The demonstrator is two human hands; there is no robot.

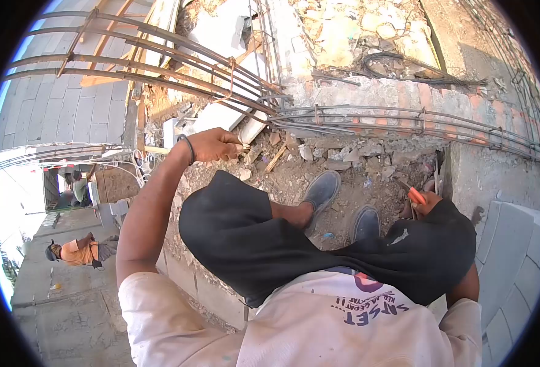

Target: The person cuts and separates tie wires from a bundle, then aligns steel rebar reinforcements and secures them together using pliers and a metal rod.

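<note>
1. Far L: person in orange top on the paved area, well apart from the hands.
2. L side: upper rebar run narrows toward the junction w/ the R run. Hoops appear to keep bar spacing.
3. L hand: just below the junction; fingers curled, thumb & index nearly closed. Any item btwn tips is too small to ID. Placement gives short reach to the bars; bars & block edges limit upward travel.
4. Ctr: shoes on rubble, knees bent & spread. Gap btwn knees gives the hands working room, but loose stone makes uneven footing.
5. R of junction: lower rebar run follows the edge of the low brick wall; broken masonry lies below.
6. R hand: closed around orange-handled tool, beside R knee. Grip at the handle leaves the working end exposed, aimed away from the body; jaw opening can't be confirmed. Knee & wall edge bound movement; easiest path is inward, over the rubble.
7. Far R: grey blocks, hard edges, near R elbow.
</note>
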